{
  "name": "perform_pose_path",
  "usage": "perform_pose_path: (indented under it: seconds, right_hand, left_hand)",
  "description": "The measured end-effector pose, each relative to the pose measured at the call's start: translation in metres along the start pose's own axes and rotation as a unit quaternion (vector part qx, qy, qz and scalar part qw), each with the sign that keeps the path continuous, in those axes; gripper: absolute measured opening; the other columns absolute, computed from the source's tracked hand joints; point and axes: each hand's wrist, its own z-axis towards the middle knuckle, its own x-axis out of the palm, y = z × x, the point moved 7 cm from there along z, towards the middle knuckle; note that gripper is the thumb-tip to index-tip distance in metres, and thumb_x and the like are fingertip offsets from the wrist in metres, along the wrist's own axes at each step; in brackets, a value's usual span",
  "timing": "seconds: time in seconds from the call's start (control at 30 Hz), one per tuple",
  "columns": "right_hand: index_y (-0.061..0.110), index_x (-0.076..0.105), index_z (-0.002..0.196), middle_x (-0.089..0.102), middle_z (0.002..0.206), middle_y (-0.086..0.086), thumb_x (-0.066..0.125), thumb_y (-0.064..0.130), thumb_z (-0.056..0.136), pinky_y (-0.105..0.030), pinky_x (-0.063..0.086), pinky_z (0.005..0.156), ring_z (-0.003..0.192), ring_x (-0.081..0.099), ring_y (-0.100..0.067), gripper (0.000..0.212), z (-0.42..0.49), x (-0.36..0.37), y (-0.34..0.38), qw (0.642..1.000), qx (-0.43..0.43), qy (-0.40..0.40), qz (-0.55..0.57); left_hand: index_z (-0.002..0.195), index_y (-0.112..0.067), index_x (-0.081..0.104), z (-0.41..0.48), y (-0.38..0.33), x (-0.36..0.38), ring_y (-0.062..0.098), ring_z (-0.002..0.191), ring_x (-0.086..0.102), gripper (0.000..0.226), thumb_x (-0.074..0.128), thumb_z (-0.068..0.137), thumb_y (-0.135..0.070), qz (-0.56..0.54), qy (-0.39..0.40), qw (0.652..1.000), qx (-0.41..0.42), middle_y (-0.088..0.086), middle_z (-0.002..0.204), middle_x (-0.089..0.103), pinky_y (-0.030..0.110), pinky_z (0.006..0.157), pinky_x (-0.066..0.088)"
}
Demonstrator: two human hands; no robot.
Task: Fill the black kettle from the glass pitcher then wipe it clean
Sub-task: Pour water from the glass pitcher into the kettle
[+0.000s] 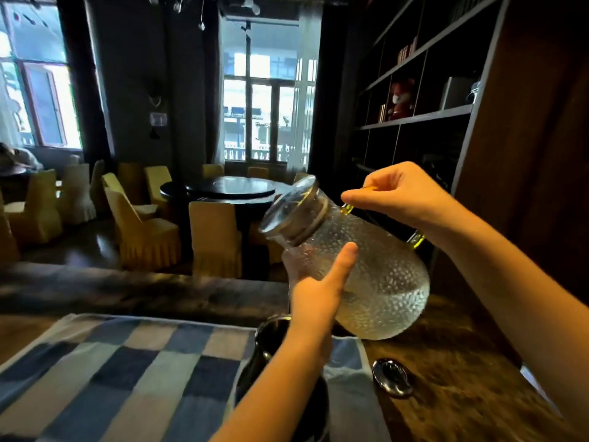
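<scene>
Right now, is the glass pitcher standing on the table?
No, the glass pitcher is held tilted in the air above the black kettle, right hand on its handle, left hand against its body.

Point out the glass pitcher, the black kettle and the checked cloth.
glass pitcher (382,282), head view, dimpled belly.
black kettle (258,362), head view, dark side wall below the rim.
checked cloth (127,371), head view, middle squares.

Black kettle (269,336) mostly hidden behind left forearm (274,390), base cropped
</scene>
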Motion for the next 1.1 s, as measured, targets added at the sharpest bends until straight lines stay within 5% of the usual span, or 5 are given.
perform_pose_path:
  seconds: [0.13, 0.27, 0.37, 0.57, 1.1]
  right_hand:
    - [0.012, 0.052, 0.047, 0.035, 0.042, 0.003, 0.078, 0.031, 0.076, -0.015, 0.025, 0.043, 0.039, 0.029, -0.003, 0.044, -0.013, -0.002, -0.027, 0.996, 0.018, 0.046, -0.078]
    - [-0.003, 0.059, 0.057, 0.042, 0.044, 0.0, 0.078, 0.032, 0.076, -0.016, 0.029, 0.045, 0.04, 0.034, -0.003, 0.045, -0.023, 0.005, -0.045, 0.989, 0.025, 0.088, -0.12]
    - [0.002, 0.062, 0.056, 0.048, 0.048, -0.002, 0.078, 0.037, 0.075, -0.022, 0.034, 0.05, 0.045, 0.041, -0.003, 0.043, -0.029, 0.013, -0.049, 0.98, 0.018, 0.11, -0.163]
    - [0.013, 0.064, 0.055, 0.056, 0.052, 0.004, 0.077, 0.042, 0.074, -0.026, 0.039, 0.053, 0.052, 0.049, -0.006, 0.037, -0.031, 0.027, -0.045, 0.967, 0.0, 0.13, -0.218]
    - [0.023, 0.056, 0.056, 0.054, 0.055, 0.009, 0.071, 0.056, 0.073, -0.021, 0.033, 0.049, 0.057, 0.052, -0.007, 0.04, -0.021, 0.052, -0.017, 0.911, -0.062, 0.113, -0.392]
  left_hand:
    - [0.099, -0.026, 0.063, -0.013, 0.046, 0.016, 0.002, 0.079, 0.07, 0.025, 0.074, 0.077, -0.032, -0.047, -0.038, 0.997, -0.055, -0.01, 0.087, 0.074, 0.018, 0.067, 0.057]
    - [0.138, -0.018, 0.041, -0.023, 0.077, 0.02, 0.026, 0.116, 0.06, 0.117, 0.08, 0.04, -0.068, -0.067, -0.09, 0.99, -0.085, 0.008, 0.13, 0.061, 0.045, 0.1, 0.048]
    - [0.143, -0.021, 0.036, -0.031, 0.092, 0.021, 0.035, 0.125, 0.052, 0.143, 0.074, 0.02, -0.082, -0.082, -0.121, 0.983, -0.107, 0.012, 0.14, 0.052, 0.054, 0.103, 0.043]
    - [0.135, -0.013, 0.045, -0.039, 0.097, 0.026, 0.044, 0.127, 0.046, 0.148, 0.07, 0.007, -0.082, -0.126, -0.131, 0.973, -0.14, 0.021, 0.138, 0.051, 0.058, 0.105, 0.035]
    - [0.137, -0.019, 0.04, -0.038, 0.103, 0.031, 0.036, 0.118, 0.054, 0.098, 0.062, 0.052, -0.062, -0.24, -0.158, 0.935, -0.208, 0.015, 0.133, 0.054, 0.052, 0.096, 0.048]
